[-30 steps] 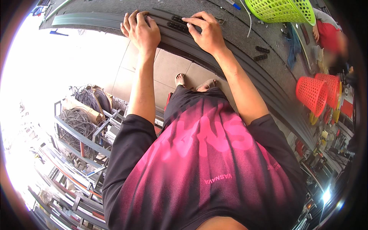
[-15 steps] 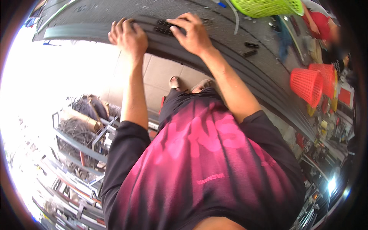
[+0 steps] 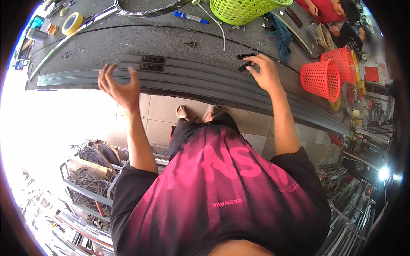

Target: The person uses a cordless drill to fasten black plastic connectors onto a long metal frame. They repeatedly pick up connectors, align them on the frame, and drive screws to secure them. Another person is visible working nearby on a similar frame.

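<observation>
Two short black strips with rows of round bumps, the farther strip (image 3: pixel 153 59) and the nearer strip (image 3: pixel 151 67), lie side by side on long dark-grey grooved profiles (image 3: pixel 192 77). My left hand (image 3: pixel 121 88) hovers at the profiles' near edge, left of those strips, its fingers curved apart and nothing in them. Farther right, my right hand (image 3: pixel 265 73) reaches over the table with thumb and forefinger apart. Just at its fingertips are two more black pieces, an upper piece (image 3: pixel 245 56) and a lower piece (image 3: pixel 244 66), the latter partly hidden by the fingers.
A green basket (image 3: pixel 239 10) stands at the far side, with a blue marker (image 3: pixel 191 17) to its left. Yellow tape (image 3: pixel 72 23) lies far left, a blue cloth (image 3: pixel 279 38) right of centre. Red baskets (image 3: pixel 320 81) stand at right. Another person (image 3: pixel 326 10) sits beyond.
Both hands have come away from the two black strips, which stay on the profiles. The right hand moved right to the other black pieces; the left drew back and left. The view has shifted.
</observation>
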